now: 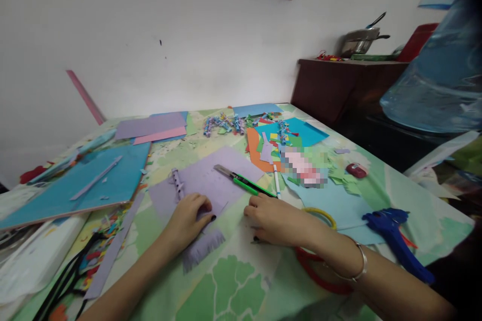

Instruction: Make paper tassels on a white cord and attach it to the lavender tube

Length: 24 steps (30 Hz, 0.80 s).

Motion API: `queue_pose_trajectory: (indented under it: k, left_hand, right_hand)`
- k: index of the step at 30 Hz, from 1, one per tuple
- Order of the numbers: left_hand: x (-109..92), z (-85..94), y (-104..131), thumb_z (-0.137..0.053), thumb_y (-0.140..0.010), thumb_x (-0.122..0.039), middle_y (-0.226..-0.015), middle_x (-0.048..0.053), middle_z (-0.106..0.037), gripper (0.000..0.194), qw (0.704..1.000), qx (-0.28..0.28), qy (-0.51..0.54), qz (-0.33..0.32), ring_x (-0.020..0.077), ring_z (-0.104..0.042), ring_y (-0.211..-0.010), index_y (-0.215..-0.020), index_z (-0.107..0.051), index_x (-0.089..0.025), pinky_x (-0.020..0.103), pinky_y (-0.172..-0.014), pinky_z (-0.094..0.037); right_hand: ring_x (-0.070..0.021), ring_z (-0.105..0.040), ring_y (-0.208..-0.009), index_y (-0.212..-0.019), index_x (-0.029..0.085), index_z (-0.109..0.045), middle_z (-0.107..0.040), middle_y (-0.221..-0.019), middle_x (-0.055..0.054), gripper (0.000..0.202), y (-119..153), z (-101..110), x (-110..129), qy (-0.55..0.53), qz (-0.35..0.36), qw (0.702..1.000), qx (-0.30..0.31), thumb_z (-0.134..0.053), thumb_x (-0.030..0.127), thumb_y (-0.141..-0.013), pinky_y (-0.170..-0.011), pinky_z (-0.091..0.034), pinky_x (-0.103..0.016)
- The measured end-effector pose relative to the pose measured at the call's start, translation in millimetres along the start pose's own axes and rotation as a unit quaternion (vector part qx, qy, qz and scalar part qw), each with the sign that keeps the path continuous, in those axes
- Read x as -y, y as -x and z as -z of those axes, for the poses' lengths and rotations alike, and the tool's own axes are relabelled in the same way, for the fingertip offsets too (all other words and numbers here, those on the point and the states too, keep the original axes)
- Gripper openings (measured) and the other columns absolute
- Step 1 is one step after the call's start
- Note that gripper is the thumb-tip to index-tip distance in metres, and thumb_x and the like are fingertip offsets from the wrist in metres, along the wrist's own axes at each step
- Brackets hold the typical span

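Observation:
My left hand (194,216) rests on the near edge of a purple sheet (226,165), fingers curved and thumb apart, nothing visible between them. Just below it lies a fringed purple strip (203,250). A rolled purple paper piece (176,184) is beyond its knuckles. My right hand (268,219) is low over the tablecloth with its fingers curled in; whatever they hold is hidden. Scissors with a yellow and a red handle (320,278) lie partly under my right forearm. A green utility knife (244,183), blade out, lies beyond my hands.
A blue folder (86,180) and paper scraps lie left. At the back are several decorated rolls (226,124) and coloured sheets. A white pen (276,180), a dark red object (356,170) and a blue glue gun (397,241) lie right. A large water bottle (433,80) stands beside the table.

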<state>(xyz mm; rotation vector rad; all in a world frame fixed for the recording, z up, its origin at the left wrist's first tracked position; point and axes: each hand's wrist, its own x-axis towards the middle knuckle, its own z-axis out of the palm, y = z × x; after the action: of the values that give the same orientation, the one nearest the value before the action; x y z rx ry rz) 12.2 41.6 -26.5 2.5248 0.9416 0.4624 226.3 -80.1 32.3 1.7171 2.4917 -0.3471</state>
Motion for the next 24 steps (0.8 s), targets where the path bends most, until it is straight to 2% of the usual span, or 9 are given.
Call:
queue_pose_trajectory:
  k: [5,13,19,24]
  left_hand:
    - [7,-5.7,2,-0.059,-0.078,-0.03,-0.091,0.008,-0.065,0.016,0.998,-0.061,0.012,-0.02,0.0263,-0.06,-0.089,-0.089,-0.06,-0.019,0.042,-0.081,-0.048]
    - [7,-6.1,3,-0.056,-0.08,-0.025,-0.086,0.007,-0.067,0.013,0.998,-0.041,0.026,-0.027,0.024,-0.061,-0.082,-0.091,-0.059,-0.019,0.041,-0.077,-0.049]
    - [12,-11.9,3,-0.052,-0.084,-0.026,-0.099,0.009,-0.065,0.018,0.996,-0.076,0.001,-0.05,0.0263,-0.06,-0.096,-0.099,-0.06,-0.019,0.044,-0.087,-0.049]
    - [16,-15.3,3,-0.05,-0.087,-0.026,-0.101,0.01,-0.065,0.019,0.994,-0.087,-0.021,-0.062,0.0269,-0.06,-0.097,-0.101,-0.06,-0.018,0.045,-0.087,-0.048]
  right_hand:
    - [-0.0228,-0.057,-0.085,-0.094,0.012,-0.061,-0.06,-0.097,-0.011,0.02,-4,-7,-9,-0.016,-0.003,1.0,-0.015,-0.062,0.015,-0.075,-0.06,-0.037,-0.029]
    - [-0.0191,-0.057,-0.079,-0.093,0.013,-0.06,-0.06,-0.094,-0.009,0.02,-4,-10,-14,-0.045,-0.008,0.999,-0.02,-0.059,0.014,-0.074,-0.054,-0.031,-0.027]
    - [-0.0218,-0.062,-0.077,-0.098,0.014,-0.058,-0.064,-0.094,-0.01,0.021,-3,-10,-12,-0.047,-0.009,0.999,0.001,-0.057,0.015,-0.077,-0.052,-0.03,-0.027]
    - [-0.0242,-0.064,-0.074,-0.098,0.014,-0.057,-0.067,-0.086,-0.012,0.02,-2,-9,-9,-0.028,-0.029,0.999,0.021,-0.053,0.013,-0.078,-0.05,-0.028,-0.028]
